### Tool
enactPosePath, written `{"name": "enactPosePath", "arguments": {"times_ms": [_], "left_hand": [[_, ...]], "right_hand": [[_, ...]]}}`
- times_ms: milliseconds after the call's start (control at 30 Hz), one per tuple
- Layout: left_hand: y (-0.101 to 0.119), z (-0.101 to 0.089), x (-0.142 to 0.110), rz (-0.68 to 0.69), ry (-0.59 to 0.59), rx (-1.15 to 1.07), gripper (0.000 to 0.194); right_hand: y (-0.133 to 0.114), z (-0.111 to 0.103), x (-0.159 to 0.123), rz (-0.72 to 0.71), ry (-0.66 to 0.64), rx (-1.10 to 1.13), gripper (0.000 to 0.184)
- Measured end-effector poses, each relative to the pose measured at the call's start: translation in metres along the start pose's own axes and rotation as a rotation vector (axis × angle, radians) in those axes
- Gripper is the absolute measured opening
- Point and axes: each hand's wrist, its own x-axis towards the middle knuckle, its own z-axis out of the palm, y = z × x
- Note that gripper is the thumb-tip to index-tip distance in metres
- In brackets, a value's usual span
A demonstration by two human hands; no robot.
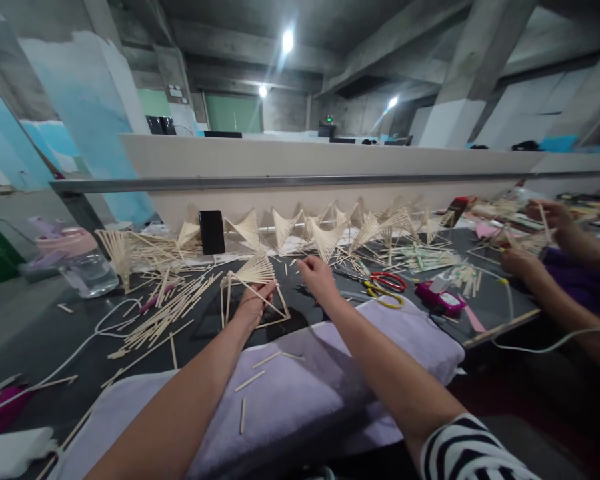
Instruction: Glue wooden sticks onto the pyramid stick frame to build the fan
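In the head view, my left hand point(254, 303) is closed on a wooden stick model point(256, 268), an open frame with a fanned, twisted row of thin sticks on top. The model stands on the dark table, its lower part partly behind my hand. To the right of it, my right hand point(320, 277) is raised with thumb and fingers pinched together. What they hold, if anything, is too small to make out. Red-handled scissors point(389, 281) and a yellow-handled tool point(386, 295) lie just right of that hand. Loose sticks point(173, 313) lie in a pile to the left.
Several similar stick models point(325, 237) line the back, beside an upright black phone point(211, 233). A water bottle point(87, 263) stands left. A lilac towel point(290, 387) with stick pieces covers the front edge. A magenta tape dispenser point(440, 299) and a co-worker's hands point(525, 263) are right.
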Motion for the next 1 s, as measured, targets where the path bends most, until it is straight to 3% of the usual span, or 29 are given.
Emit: {"name": "enactPosePath", "arguments": {"times_ms": [100,200,400,767,1000], "left_hand": [[-0.002,-0.001,0.002,-0.004,0.000,-0.011,0.036],[-0.003,-0.002,0.003,-0.005,0.005,-0.027,0.037],[-0.001,-0.003,0.001,0.014,-0.004,-0.018,0.036],[0.002,-0.002,0.001,0.011,0.005,0.003,0.038],[0.003,-0.001,0.000,-0.008,0.032,0.008,0.037]], "right_hand": [[0.005,-0.035,0.013,0.015,-0.052,-0.091,0.040],[0.025,-0.054,0.009,0.068,-0.118,-0.199,0.038],[0.062,-0.045,-0.020,0.198,-0.153,-0.247,0.044],[0.070,-0.056,-0.028,0.558,-0.363,0.127,0.019],[0.058,-0.071,-0.041,0.656,-0.480,0.468,0.014]]}}
